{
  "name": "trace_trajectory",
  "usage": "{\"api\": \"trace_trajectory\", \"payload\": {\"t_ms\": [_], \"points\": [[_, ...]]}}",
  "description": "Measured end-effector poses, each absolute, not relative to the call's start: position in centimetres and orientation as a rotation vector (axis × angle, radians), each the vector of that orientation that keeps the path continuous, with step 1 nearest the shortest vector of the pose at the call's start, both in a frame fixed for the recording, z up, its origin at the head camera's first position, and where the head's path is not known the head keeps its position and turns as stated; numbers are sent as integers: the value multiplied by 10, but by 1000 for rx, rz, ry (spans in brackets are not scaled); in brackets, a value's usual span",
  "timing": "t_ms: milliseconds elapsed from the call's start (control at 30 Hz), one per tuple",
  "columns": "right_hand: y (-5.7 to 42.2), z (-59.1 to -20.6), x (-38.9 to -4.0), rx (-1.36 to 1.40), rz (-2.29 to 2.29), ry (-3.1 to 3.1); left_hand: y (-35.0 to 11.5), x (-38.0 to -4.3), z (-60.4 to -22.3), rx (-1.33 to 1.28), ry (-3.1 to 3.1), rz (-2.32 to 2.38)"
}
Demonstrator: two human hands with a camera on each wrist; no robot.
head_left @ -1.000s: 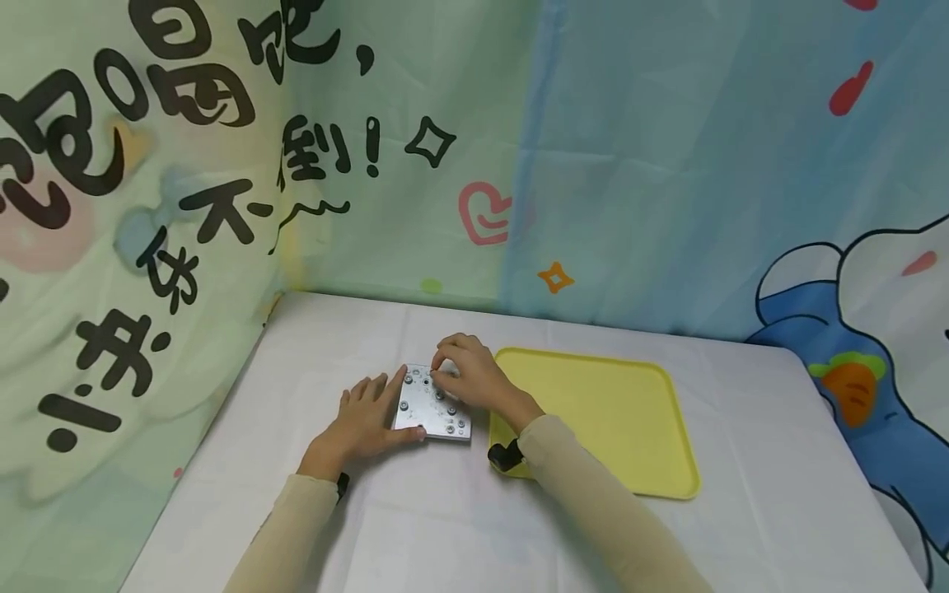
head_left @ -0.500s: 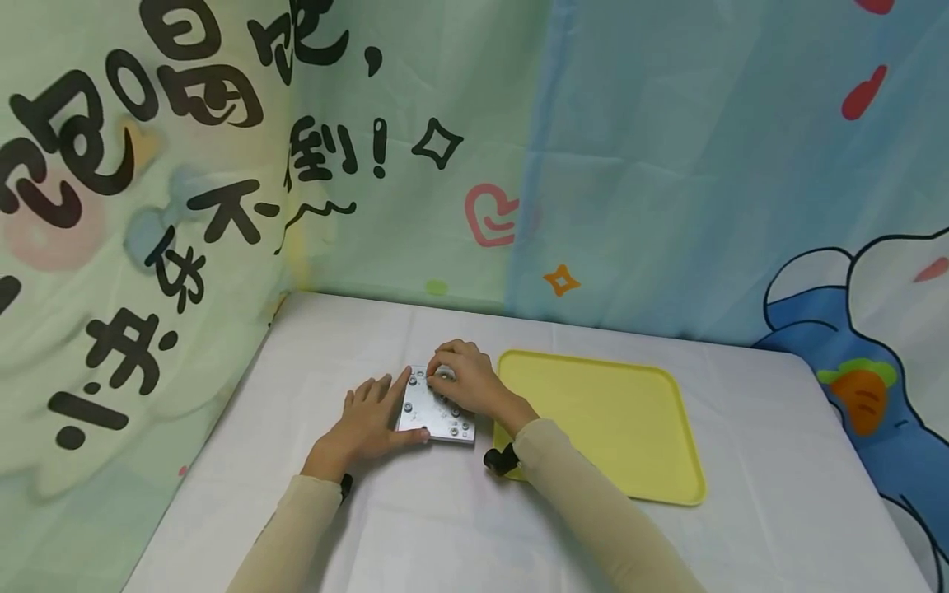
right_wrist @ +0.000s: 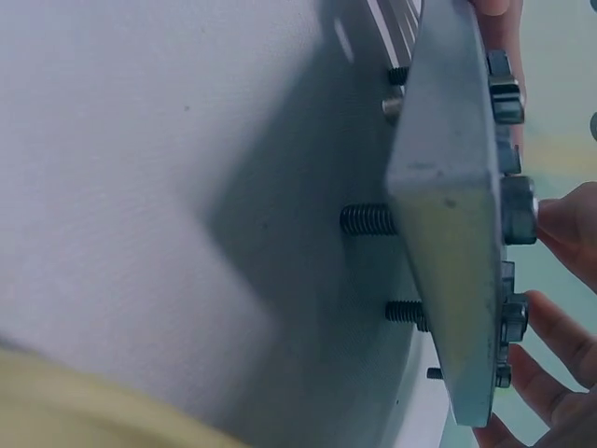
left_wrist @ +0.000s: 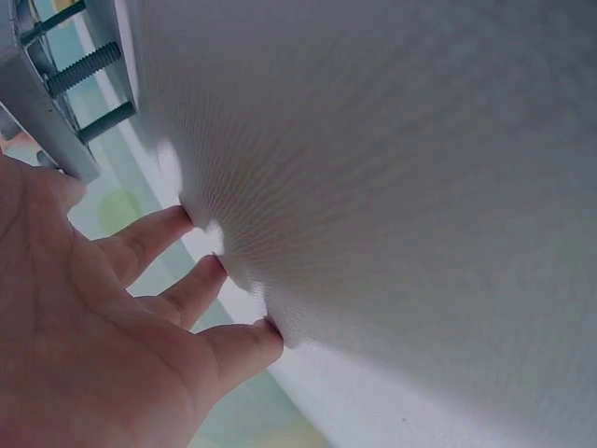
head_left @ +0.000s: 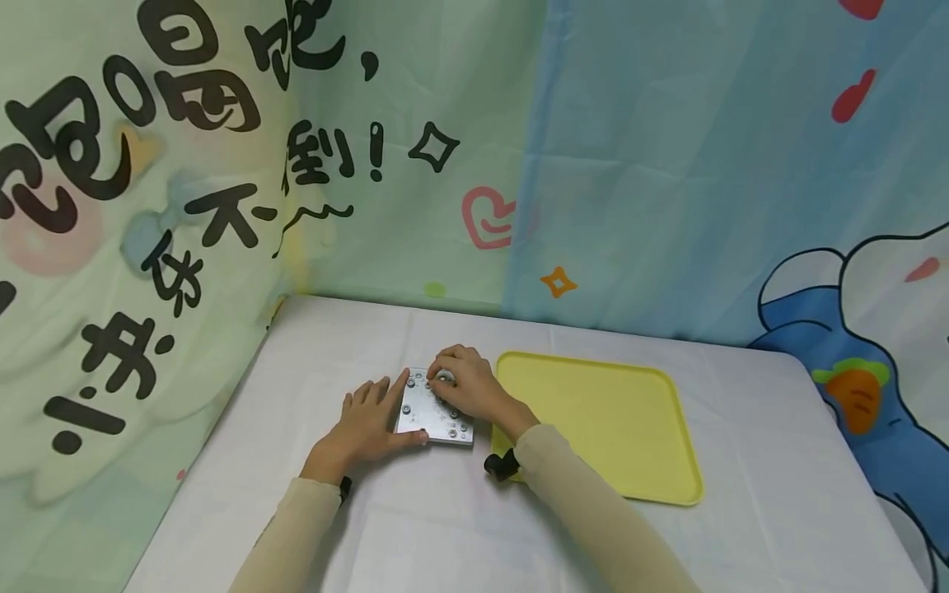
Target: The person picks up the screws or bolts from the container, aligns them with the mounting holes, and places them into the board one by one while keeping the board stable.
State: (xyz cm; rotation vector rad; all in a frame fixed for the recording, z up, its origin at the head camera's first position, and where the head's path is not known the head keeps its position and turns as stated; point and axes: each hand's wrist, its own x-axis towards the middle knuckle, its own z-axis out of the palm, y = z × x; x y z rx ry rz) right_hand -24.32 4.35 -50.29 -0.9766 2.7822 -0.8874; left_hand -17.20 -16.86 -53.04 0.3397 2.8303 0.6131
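A silver metal plate point(head_left: 424, 416) with several socket-head bolts lies on the white-covered table. My left hand point(head_left: 363, 428) is spread along its left side, index finger at the back corner, thumb on the front edge. In the left wrist view, three of its fingertips point(left_wrist: 266, 334) press into the white cloth. My right hand point(head_left: 470, 383) is over the plate's back right part, thumb and index finger drawn together on a bolt, mostly hidden by the fingers. The right wrist view shows one fingertip against a bolt head point(right_wrist: 520, 210). Threaded shanks point(right_wrist: 368, 220) stick out beneath the plate.
Right of the plate lies a yellow tray point(head_left: 593, 428), partly under the right forearm. White cloth point(head_left: 415, 527) covers the table. Printed curtains point(head_left: 630, 165) stand behind it and at the left. A black camera point(head_left: 502, 465) hangs from the right wrist.
The right fingertips have drawn together and shifted slightly left and forward on the plate. The left hand and the plate keep their places; the head view has swayed slightly.
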Motion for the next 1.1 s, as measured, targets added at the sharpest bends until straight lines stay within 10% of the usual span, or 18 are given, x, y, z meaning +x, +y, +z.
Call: {"api": "trace_trajectory", "payload": {"t_ms": [1100], "points": [[123, -481, -212, -819, -952, 3000, -183, -166, -518, 388, 2926, 597]]}}
